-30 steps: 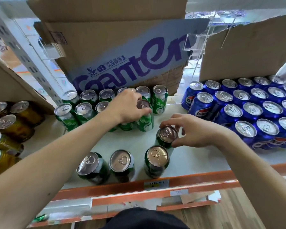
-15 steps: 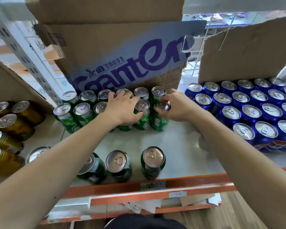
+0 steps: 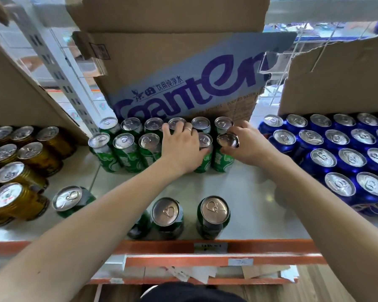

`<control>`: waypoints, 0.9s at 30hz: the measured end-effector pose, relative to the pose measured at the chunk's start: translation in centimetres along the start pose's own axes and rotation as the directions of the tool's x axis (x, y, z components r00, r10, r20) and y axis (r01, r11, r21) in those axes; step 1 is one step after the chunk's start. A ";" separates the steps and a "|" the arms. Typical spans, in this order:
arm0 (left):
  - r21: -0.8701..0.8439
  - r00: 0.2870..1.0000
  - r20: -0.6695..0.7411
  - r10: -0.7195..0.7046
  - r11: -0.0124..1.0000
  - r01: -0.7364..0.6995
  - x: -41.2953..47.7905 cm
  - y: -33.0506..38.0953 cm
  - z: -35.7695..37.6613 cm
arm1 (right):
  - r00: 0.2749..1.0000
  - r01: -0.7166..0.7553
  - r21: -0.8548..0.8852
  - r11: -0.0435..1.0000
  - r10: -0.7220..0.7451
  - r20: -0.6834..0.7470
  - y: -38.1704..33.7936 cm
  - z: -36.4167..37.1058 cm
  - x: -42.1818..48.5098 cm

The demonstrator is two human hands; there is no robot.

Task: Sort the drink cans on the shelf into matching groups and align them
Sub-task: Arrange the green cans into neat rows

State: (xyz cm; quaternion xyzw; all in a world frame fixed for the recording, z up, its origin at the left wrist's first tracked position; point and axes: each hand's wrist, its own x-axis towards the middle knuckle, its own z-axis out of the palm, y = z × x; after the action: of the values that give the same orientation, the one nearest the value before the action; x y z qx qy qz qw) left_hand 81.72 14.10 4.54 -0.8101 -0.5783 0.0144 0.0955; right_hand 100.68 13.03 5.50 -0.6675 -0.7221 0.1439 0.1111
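Green cans stand in two rows at the back of the white shelf point(image 3: 249, 192), in front of a cardboard box. My right hand point(image 3: 247, 144) grips the rightmost green can of the front row point(image 3: 224, 158) by its top. My left hand point(image 3: 183, 147) covers one can in that row, and its thumb presses the side of the neighbouring can point(image 3: 204, 155). Near the shelf's front edge stand more green cans: one at the left point(image 3: 69, 199), two in the middle point(image 3: 167, 216) point(image 3: 213, 214), and one mostly hidden under my left forearm.
Gold cans point(image 3: 15, 177) fill the shelf's left part and blue cans point(image 3: 340, 158) the right. A printed cardboard box point(image 3: 183, 73) stands behind the green rows, another box point(image 3: 336, 79) behind the blue ones. An orange rail point(image 3: 260, 247) edges the shelf's front.
My right hand carried a green can from the shelf's middle back to the right end of the front green row and set it there. My left hand stayed on the row.
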 end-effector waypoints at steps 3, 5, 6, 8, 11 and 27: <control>-0.074 1.000 -0.004 -0.004 0.997 0.003 -0.4 -0.8 -0.1 | 1.000 0.001 -0.070 0.998 -0.002 -0.023 -0.9 -0.3 -0.9; -0.131 1.000 -0.005 -0.017 0.991 0.016 -1.1 -2.3 -0.5 | 0.995 0.035 -0.082 0.996 -0.042 -0.088 -2.4 -0.2 -2.0; -0.144 0.999 -0.016 -0.032 0.989 0.029 -1.8 -3.2 -0.7 | 0.989 0.079 -0.057 0.995 -0.085 -0.117 -3.4 -0.1 -2.5; -0.157 0.996 -0.039 -0.082 0.985 0.075 -3.8 -5.6 -1.1 | 0.977 0.186 -0.001 0.983 -0.185 -0.105 -5.6 0.3 -3.5; -0.178 0.977 0.014 -0.212 0.961 0.211 -7.6 -10.2 -1.7 | 0.947 0.320 0.080 0.944 -0.321 0.001 -9.2 1.3 -4.6; -0.596 0.979 0.134 -0.156 0.776 0.205 -19.9 -22.6 2.2 | 0.709 0.600 0.024 0.799 -0.546 0.446 -20.7 6.6 -5.9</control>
State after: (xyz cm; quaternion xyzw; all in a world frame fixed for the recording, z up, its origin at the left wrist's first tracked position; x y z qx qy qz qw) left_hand 53.70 2.74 4.51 -0.7373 -0.6307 -0.1498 -0.1902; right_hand 79.60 5.39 6.88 -0.3664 -0.9068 0.2015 -0.0531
